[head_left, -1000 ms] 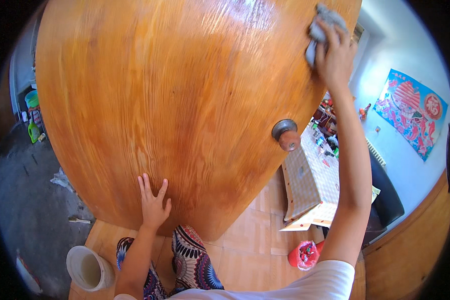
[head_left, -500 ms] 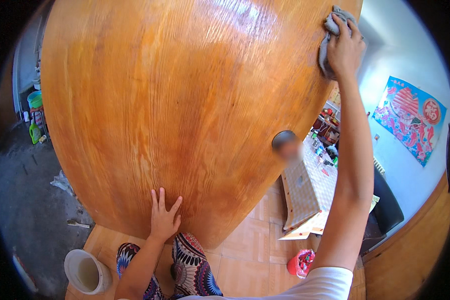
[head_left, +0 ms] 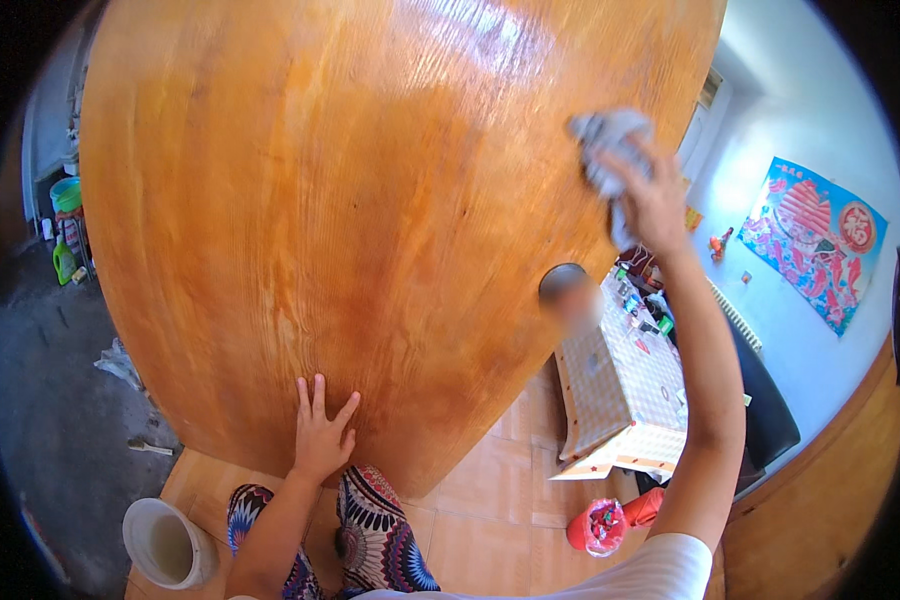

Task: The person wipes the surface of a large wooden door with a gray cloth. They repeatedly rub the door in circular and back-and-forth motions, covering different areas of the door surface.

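Note:
A large varnished wooden door [head_left: 350, 230] with visible grain fills the middle of the head view. Fingers spread, my left hand [head_left: 322, 437] rests flat against its lower part. Higher up, near the door's right edge, my right hand [head_left: 655, 200] grips a grey cloth [head_left: 610, 150] against the wood. Hand and cloth are slightly blurred by motion. Below them a round dark lock fitting [head_left: 564, 284] sits in the door, partly covered by a blurred patch.
A white bucket [head_left: 170, 545] of cloudy water stands at lower left. Right of the door are a table with a checked cloth [head_left: 630, 400], a red bin [head_left: 598, 527] and a colourful poster [head_left: 820, 245]. A green bottle [head_left: 63, 262] stands far left on the dark floor.
My right hand has swept the cloth down and left, from the door's upper right edge onto its face. My left hand stays flat on the door.

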### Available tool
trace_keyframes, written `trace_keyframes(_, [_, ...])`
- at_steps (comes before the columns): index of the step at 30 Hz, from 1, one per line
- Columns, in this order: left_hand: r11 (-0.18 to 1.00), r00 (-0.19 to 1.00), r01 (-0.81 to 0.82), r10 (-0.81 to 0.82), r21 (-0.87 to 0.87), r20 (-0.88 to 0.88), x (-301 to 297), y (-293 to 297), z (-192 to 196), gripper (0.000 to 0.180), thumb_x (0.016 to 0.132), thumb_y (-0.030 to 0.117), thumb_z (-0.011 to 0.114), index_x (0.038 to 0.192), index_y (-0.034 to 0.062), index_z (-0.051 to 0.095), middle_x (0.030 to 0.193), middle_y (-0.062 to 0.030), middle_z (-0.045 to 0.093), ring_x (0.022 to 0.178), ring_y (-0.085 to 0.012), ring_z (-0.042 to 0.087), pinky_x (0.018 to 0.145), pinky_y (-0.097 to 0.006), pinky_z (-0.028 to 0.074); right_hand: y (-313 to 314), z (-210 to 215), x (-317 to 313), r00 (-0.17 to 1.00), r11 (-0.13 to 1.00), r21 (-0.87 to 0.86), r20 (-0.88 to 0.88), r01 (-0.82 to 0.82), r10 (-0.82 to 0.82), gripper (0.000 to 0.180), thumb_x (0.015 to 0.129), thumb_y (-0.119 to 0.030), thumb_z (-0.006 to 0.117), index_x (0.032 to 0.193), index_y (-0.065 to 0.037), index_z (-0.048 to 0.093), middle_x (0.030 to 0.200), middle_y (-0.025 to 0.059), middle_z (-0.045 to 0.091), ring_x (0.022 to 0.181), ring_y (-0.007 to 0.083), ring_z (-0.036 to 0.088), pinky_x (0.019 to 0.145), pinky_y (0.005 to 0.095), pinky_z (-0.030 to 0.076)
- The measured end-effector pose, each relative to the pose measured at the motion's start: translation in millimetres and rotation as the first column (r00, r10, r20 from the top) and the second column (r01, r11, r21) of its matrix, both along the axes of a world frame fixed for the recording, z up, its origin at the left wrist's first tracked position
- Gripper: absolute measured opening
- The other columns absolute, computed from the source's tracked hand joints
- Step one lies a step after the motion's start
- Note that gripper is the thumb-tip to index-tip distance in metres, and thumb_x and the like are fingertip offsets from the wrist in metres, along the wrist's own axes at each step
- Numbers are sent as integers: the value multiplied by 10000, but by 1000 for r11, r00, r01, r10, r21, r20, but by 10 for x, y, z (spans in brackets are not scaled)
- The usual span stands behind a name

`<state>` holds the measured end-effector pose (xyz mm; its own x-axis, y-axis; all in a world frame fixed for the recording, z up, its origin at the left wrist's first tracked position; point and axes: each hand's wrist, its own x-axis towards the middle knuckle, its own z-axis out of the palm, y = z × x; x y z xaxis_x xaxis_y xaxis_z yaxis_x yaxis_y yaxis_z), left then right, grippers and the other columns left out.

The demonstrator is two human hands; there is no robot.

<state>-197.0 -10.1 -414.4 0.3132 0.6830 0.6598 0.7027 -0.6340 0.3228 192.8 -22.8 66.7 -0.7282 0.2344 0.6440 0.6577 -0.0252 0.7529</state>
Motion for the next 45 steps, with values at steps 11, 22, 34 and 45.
trace_keyframes(11, [1000,1000,5,-5,-6,-2,-7,26,10,741,840,147,744,1528,274,499,1687,-283,62,1501,-620,59,1181,-652,267,367,802,-214,939,933,353,-292,-72,183,504,880,-203,644,1375,-296,633,1425,153,531,1247,420,493,1071,490,400])
trace_keyframes(22, [1000,999,1,-1,-22,-34,50,43,17,713,874,118,679,1537,290,481,1672,-300,110,1488,-625,114,1186,-643,279,-181,-354,207,997,993,-113,65,-34,42,513,774,-70,692,1222,-317,729,1278,71,619,1144,354,581,954,454,507])
trace_keyframes(34, [1000,999,-22,22,12,-36,38,33,6,725,862,104,677,1536,291,484,1675,-290,123,1485,-626,126,1200,-641,253,142,53,-81,927,969,242,-349,-50,135,695,818,64,646,1338,-397,666,1379,149,570,1213,403,526,1061,465,428])
trace_keyframes(45, [999,999,6,-7,-34,-45,-7,49,-21,736,865,78,681,1545,268,474,1685,-300,44,1506,-614,46,1203,-635,238,-122,-603,161,961,999,41,-277,-5,16,612,789,32,673,1268,-347,713,1344,106,568,1173,372,542,996,478,470])
